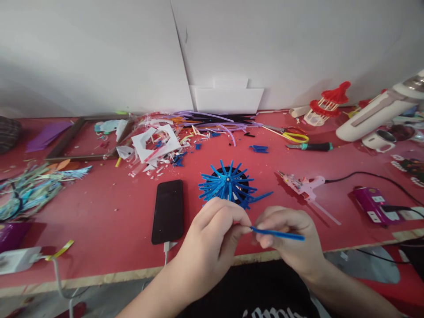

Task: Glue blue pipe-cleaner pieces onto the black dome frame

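Note:
Close to the table's front edge, my left hand [221, 229] pinches one end of a blue pipe cleaner [281, 233] between thumb and fingertips. My right hand [288, 240] is closed on the same pipe cleaner, which lies across its fingers and points right. Just beyond both hands sits a spiky dome of blue pipe cleaners [228, 183] on a dark round base. A loose blue piece [265, 195] sticks out at its right side. My left hand partly covers the near side of the dome.
A black phone [168, 212] with a cable lies left of the hands. To the right are a pink glue gun [303, 185], a purple power block [377, 205], cutters [311, 146] and yellow-handled scissors [294, 136]. Paper scraps [157, 143] and pipe cleaners [212, 118] lie behind.

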Motion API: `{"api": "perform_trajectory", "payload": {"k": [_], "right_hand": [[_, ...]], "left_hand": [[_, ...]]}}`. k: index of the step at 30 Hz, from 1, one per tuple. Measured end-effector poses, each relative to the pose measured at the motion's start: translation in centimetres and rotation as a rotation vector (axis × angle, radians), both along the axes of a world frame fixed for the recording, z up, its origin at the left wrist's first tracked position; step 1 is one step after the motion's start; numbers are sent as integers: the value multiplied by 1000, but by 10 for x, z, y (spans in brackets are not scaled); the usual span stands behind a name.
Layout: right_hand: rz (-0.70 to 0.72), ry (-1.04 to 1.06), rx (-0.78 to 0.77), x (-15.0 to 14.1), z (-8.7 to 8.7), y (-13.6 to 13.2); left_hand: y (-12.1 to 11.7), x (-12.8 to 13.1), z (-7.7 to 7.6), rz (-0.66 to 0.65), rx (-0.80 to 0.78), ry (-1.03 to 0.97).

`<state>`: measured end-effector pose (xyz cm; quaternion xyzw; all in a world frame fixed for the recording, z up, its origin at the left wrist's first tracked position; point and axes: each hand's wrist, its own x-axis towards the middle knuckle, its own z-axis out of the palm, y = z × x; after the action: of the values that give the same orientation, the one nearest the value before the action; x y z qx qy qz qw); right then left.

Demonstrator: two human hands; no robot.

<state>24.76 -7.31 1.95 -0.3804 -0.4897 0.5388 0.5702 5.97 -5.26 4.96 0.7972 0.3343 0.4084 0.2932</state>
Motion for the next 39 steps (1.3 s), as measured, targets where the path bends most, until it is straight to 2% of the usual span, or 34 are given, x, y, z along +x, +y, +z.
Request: {"api": "perform_trajectory", "payload": {"k": [5,9,15,20,25,29,33,35,36,39], "right_hand": [[16,-134,59,-1,6,3],[83,-109,52,2,8,6],[263,-62,91,11,8,10],[282,-142,121,17,13,11],[309,-115,117,19,13,12],[389,-89,132,22,11,13],[490,-206,201,27,12,16],[448,-250,295,27,12,18],[379,-274,355,27,10,19],[-7,-435,588,24,4,22]], "left_hand": [[1,-4,-1,11,32,27],[3,-11,2,-33,47,76],[10,-19,8,-134,68,147],[14,-24,9,-152,72,178],[15,-30,9,-177,25,163],[16,-33,8,-180,30,183],[21,-41,5,-169,53,166],[24,-46,4,-154,81,142],[25,-47,3,-127,101,131],[25,-48,-1,62,110,133]]}}
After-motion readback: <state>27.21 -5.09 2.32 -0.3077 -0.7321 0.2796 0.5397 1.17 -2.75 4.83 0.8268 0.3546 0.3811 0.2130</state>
